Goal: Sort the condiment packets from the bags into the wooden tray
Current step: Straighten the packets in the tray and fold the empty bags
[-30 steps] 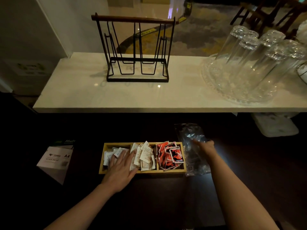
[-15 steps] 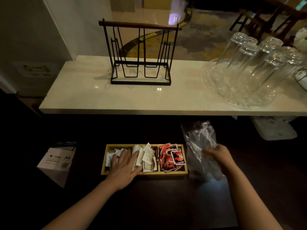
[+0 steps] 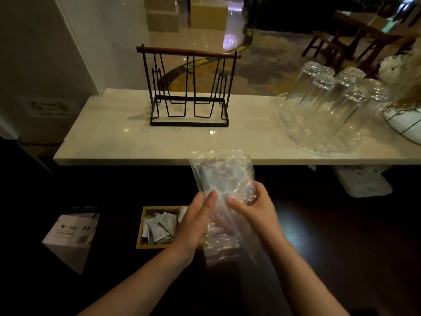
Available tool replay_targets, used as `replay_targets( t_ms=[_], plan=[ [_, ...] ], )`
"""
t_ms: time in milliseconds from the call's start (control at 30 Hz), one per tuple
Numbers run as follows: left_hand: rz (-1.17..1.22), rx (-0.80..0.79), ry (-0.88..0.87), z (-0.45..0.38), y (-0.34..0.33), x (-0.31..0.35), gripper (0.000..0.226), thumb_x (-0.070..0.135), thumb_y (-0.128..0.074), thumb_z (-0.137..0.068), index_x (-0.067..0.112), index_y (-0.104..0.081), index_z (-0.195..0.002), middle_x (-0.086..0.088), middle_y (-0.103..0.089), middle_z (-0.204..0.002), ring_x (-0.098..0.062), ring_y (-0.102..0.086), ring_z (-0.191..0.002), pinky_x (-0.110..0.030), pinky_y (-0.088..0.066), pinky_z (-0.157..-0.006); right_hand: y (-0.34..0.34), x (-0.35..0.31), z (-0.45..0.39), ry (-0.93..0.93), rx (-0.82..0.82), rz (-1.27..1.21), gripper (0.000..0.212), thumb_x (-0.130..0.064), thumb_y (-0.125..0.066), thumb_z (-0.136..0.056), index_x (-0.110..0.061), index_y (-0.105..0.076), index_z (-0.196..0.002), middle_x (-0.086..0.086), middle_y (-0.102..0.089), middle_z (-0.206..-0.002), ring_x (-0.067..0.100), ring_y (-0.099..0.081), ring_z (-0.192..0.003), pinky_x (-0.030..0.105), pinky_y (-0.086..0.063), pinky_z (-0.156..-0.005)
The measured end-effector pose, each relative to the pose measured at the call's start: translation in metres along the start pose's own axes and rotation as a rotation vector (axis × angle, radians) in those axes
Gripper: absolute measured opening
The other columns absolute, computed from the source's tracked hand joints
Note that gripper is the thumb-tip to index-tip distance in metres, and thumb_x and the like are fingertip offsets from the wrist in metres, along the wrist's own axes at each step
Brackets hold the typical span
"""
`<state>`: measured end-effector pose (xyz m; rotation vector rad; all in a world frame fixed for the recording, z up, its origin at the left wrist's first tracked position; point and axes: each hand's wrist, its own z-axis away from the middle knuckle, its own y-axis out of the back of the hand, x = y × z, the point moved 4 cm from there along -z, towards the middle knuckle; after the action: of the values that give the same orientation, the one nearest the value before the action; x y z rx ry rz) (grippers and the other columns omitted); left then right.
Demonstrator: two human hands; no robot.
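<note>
Clear plastic bag (image 3: 222, 179) between both hands

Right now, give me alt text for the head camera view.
Both hands, left hand and right hand, hold a clear plastic bag above a wooden tray of white packets. Behind, a counter holds a wire rack and upturned glasses.

The left hand (image 3: 197, 221) and the crumpled clear bags (image 3: 224, 201) cover the middle and right of the wooden tray (image 3: 145, 226), hiding those compartments. Print on the white packets (image 3: 160, 226) is too small to read. The white vase (image 3: 403, 124) is cut off at the right edge.
</note>
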<state>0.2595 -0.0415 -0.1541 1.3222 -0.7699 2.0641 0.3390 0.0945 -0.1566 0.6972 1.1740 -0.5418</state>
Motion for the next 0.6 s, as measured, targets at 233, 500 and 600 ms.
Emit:
replay_targets(
  t_ms=[233,500,600],
  plan=[
    [-0.098,0.262,-0.071,0.003,0.024,-0.006,0.029,0.017,-0.068,-0.084,0.026,-0.055,-0.109,-0.001,-0.071,-0.104,-0.009,-0.07,-0.089,-0.031,-0.058,-0.079,-0.045,-0.011,0.021,0.081,0.186,0.078,0.056,-0.035,-0.061,-0.081,-0.021,-0.038,-0.13,-0.003,-0.049,-0.115,0.015,-0.049,-0.109,0.035,-0.043,-0.095],
    [-0.072,0.35,-0.113,0.006,0.071,0.0,0.024,0.03,-0.059,-0.088,0.013,-0.061,-0.104,-0.002,-0.071,-0.089,-0.014,-0.068,-0.085,-0.031,-0.054,-0.073,-0.026,-0.024,0.011,0.078,-0.231,-0.105,0.007,-0.009,-0.07,-0.081,-0.011,-0.068,-0.087,0.0,-0.054,-0.061,0.009,-0.05,-0.05,0.016,-0.042,-0.045],
    [0.023,0.301,-0.132,0.007,0.075,0.003,0.009,0.017,-0.057,-0.09,0.011,-0.062,-0.093,-0.005,-0.071,-0.082,-0.016,-0.069,-0.072,-0.034,-0.057,-0.067,-0.024,-0.024,0.011,0.063,-0.259,-0.132,0.012,-0.014,-0.069,-0.083,-0.006,-0.065,-0.076,0.002,-0.052,-0.06,0.01,-0.047,-0.052,0.017,-0.041,-0.046]
  ],
)
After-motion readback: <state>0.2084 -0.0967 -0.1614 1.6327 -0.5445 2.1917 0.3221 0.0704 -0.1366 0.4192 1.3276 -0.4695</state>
